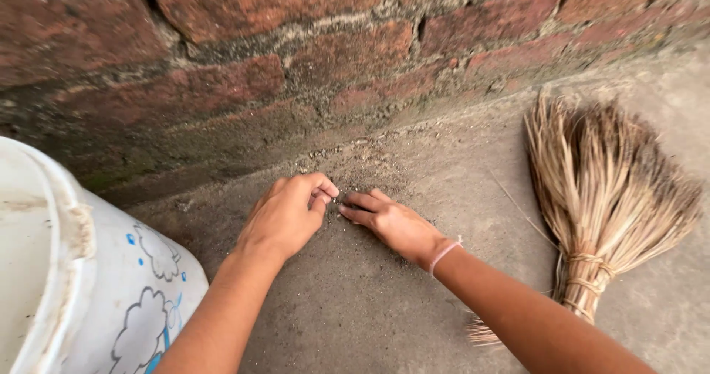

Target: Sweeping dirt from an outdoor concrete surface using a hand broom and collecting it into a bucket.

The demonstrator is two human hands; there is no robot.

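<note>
My left hand [287, 213] rests on the grey concrete floor [355, 300], fingers curled, fingertips pinching at a small heap of dirt and grit [355, 168] near the foot of the brick wall. My right hand [390, 222] lies flat beside it, fingers stretched toward the left hand's fingertips, almost touching them over the grit. A thin pink band circles the right wrist. Whether any grit sits in the left fingers cannot be made out.
A red brick wall [296, 56] runs across the back. A white plastic bucket [89, 285] with blue cloud drawings stands at the lower left. A straw hand broom [599, 196] lies on the floor to the right, bristles pointing at the wall.
</note>
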